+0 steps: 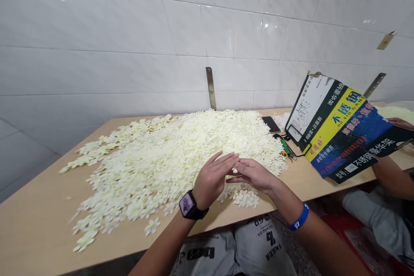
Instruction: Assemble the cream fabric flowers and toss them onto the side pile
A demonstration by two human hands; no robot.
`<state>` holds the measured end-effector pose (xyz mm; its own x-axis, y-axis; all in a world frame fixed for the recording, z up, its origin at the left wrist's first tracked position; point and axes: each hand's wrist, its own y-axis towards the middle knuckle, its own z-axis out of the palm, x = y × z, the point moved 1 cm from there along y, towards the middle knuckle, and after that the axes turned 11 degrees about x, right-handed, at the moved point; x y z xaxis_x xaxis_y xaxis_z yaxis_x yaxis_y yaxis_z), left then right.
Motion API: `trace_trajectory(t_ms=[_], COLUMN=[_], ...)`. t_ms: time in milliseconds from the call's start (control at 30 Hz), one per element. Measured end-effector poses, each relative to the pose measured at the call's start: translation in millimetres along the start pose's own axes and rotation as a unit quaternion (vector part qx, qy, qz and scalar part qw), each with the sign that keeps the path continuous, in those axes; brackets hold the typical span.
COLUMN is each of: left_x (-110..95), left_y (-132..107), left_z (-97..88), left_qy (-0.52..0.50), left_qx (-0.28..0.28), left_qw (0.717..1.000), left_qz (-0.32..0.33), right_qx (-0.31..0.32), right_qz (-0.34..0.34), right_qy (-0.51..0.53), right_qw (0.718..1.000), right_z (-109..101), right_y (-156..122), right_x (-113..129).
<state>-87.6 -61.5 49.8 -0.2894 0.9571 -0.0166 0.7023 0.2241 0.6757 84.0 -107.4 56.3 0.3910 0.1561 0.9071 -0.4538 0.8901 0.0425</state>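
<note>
A broad heap of cream-white artificial flower blossoms (168,151) covers much of the table in front of me. Over its near right edge my left hand (211,177) reaches in, fingers stretched out and slanting to the right. My right hand (254,175) meets it from the other side, its fingertips touching or nearly touching the left ones. Between the right fingers and thumb a small white bit shows, apparently a flower; the left fingers partly hide it. Several loose blossoms (246,198) lie just below the hands.
A printed cardboard box panel (343,133) stands tilted at right, beside a black wire stand (296,136). A dark phone (271,124) and keys with a green tag (286,148) lie behind the heap's right end. Another person's arm (393,177) is beyond the cardboard. A tiled wall (129,30) backs the table.
</note>
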Motion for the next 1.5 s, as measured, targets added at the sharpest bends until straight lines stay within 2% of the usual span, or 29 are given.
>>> trace_trajectory(t_ms=[167,300,400,500,667,867,1100,1200,1300,1367,1500], left_x=[26,53,73,83,76,63,61,59,56,53,47], left_y=[26,48,49,40,25,26,18,17,20,21,20], left_z=[1.1,12.0,24.1,33.2,37.1,37.4,37.3,35.4,34.3,35.3,40.1], left_qy=[0.003,0.035,0.056,0.084,0.112,0.091,0.075,0.058,0.061,0.058,0.03], left_qx=[0.035,0.004,-0.018,-0.037,-0.034,0.013,-0.043,-0.037,-0.011,-0.003,-0.044], left_qw=[0.999,0.999,0.997,0.994,0.992,0.995,0.995,0.996,0.996,0.995,0.996], left_qz=[0.006,0.021,0.058,0.051,0.053,0.05,0.059,0.063,0.07,0.077,0.074], right_qx=[0.003,-0.004,0.018,0.046,0.02,-0.033,-0.017,-0.031,-0.033,-0.019,0.04], right_qz=[-0.045,-0.105,-0.106,-0.09,-0.091,-0.134,-0.128,-0.123,-0.11,-0.088,-0.047], right_qy=[-0.063,-0.091,-0.119,-0.165,-0.235,-0.378,-0.336,-0.303,-0.309,-0.332,-0.325], right_qw=[0.997,0.99,0.987,0.981,0.967,0.916,0.933,0.944,0.944,0.939,0.944], right_z=[-22,-38,-54,-67,-75,-70,-62,-61,-62,-61,-58], right_y=[33,59,69,74,71,57,53,54,52,49,42], right_x=[8,16,22,22,4,-5,1,-1,1,5,15])
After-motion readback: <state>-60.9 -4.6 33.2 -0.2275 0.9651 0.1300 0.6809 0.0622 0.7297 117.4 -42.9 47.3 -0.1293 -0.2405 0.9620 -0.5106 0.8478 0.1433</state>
